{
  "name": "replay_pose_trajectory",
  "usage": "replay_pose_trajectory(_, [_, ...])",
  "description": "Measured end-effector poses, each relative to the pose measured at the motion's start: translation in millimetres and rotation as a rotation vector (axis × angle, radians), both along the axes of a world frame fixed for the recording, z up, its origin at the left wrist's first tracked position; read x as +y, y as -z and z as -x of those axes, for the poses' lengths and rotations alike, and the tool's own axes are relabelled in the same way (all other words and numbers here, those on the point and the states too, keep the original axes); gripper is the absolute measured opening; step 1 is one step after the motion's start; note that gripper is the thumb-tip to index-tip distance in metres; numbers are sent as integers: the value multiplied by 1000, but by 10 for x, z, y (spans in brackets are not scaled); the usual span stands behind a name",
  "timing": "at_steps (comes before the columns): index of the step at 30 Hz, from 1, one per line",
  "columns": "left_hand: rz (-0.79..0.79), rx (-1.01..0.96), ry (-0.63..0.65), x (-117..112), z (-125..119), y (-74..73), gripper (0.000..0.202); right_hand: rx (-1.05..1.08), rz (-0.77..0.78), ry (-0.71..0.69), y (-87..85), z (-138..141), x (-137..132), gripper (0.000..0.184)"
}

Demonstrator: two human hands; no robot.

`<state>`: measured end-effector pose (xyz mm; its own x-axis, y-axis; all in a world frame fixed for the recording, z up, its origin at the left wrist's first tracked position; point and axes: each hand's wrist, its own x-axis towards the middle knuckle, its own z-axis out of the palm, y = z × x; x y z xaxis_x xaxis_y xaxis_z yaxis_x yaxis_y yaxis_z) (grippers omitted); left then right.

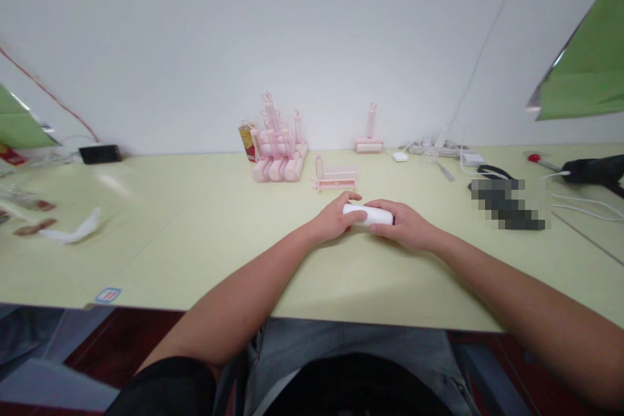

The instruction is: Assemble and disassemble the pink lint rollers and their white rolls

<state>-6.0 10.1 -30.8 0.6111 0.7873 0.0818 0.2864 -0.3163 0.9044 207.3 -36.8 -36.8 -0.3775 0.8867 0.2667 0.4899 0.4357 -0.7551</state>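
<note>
A white lint-roller refill roll (370, 216) lies crosswise between my two hands, just above or on the table; I cannot tell if it touches. Closed round its left end is my left hand (334, 218), thumb along the near side. My right hand (408, 226) grips the other end, where a dark opening shows. Just beyond the hands lies a pink lint-roller holder (337, 183) without a roll on it, its frame and short handle showing.
Several pink lint rollers (277, 149) stand grouped by the wall, beside a yellow-red bottle (247, 142). Another lint roller (369, 143) stands right of them. Cables, a white adapter (400, 156) and dark items lie at right. A black phone-like block (100, 154) sits at left on the pale table (195, 234).
</note>
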Motion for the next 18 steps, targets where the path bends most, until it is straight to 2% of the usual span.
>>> replay_pose_trajectory(5, [-5,-33,9,-19,-1,-18,55,50,73,43,-10,11,-17,52])
replay_pose_trajectory(11, [31,-130,27,-50,-31,-31,58,250,315,17,-46,31,-49,57])
replay_pose_trajectory(18, [6,-216,120,-92,-16,-58,67,570,574,21,-108,94,-64,59])
